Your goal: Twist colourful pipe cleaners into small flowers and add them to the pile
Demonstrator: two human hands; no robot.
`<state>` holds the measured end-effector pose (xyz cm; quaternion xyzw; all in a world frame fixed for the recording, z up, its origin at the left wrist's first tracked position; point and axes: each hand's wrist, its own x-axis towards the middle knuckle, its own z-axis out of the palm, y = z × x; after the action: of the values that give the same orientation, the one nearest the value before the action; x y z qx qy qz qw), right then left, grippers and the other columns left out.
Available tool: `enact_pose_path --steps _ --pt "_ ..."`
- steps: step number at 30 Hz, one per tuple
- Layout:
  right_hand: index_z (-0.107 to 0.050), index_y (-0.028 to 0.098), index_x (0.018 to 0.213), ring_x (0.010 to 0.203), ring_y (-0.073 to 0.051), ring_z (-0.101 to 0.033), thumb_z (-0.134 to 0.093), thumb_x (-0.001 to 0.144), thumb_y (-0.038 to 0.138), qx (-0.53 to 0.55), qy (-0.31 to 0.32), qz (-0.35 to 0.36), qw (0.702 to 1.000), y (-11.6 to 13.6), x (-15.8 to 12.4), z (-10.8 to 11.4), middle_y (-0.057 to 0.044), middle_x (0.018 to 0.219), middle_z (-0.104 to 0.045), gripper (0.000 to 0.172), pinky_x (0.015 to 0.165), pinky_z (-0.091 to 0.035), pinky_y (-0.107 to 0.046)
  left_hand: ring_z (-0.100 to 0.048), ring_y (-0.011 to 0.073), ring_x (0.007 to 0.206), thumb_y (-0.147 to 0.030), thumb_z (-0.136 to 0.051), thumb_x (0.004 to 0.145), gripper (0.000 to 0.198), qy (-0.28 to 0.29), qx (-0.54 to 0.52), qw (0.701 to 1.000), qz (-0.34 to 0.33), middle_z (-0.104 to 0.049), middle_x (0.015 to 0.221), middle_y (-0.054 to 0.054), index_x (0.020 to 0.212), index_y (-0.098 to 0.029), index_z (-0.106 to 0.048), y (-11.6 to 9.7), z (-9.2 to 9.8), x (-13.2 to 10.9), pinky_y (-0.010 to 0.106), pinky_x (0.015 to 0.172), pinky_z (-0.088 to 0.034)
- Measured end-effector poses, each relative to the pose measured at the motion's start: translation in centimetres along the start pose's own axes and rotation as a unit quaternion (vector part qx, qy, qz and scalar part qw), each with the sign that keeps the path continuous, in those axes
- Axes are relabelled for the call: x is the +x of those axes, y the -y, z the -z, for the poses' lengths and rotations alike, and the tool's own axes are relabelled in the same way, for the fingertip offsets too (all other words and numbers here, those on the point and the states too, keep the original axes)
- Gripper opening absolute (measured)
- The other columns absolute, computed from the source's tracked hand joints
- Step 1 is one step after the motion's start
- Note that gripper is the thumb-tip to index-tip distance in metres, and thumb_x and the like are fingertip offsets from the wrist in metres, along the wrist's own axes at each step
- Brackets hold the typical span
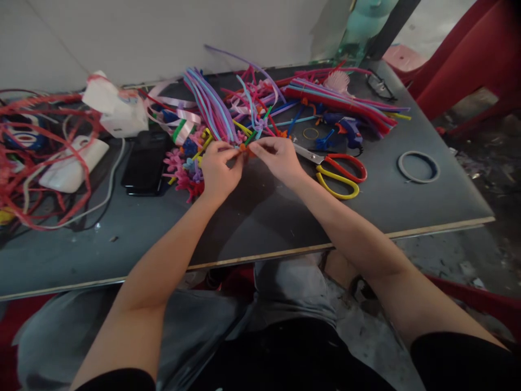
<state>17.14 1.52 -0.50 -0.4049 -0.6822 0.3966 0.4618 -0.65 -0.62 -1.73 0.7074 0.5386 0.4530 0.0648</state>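
Both hands meet over the dark table, pinching a small orange pipe cleaner piece (pixel 243 147). My left hand (pixel 220 167) has thumb and fingers closed at its left side. From the right, my right hand (pixel 280 158) grips it between thumb and forefinger; part of it is hidden by the fingertips. Just right of that hand lie scissors (pixel 340 171) with a red and a yellow handle. Pink pipe cleaner flowers (pixel 175 163) sit left of my left hand. Behind the hands spreads a bundle of purple and blue pipe cleaners (pixel 211 106).
A black phone (pixel 145 163) and a white power strip (pixel 73 163) tangled in red cord lie left. A glue gun (pixel 345 128), a red and purple pipe cleaner bundle (pixel 342 103) and a grey tape roll (pixel 418 166) are at right. A clear bottle (pixel 362 32) stands at the back.
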Motion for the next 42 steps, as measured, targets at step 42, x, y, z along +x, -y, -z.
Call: enact_pose_path --steps 42 --pt "-0.07 0.017 0.076 0.07 -0.013 -0.05 -0.067 0.087 0.023 -0.107 0.071 0.019 0.992 1.3 -0.2 1.4 -0.001 0.074 -0.064 0.013 0.068 -0.04 -0.029 -0.068 0.0184 0.078 -0.039 -0.086 0.073 0.019 0.021 -0.134 0.985 0.102 -0.071 0.068 0.0 0.072 -0.023 -0.077 -1.1 0.2 0.2 0.034 0.082 -0.056"
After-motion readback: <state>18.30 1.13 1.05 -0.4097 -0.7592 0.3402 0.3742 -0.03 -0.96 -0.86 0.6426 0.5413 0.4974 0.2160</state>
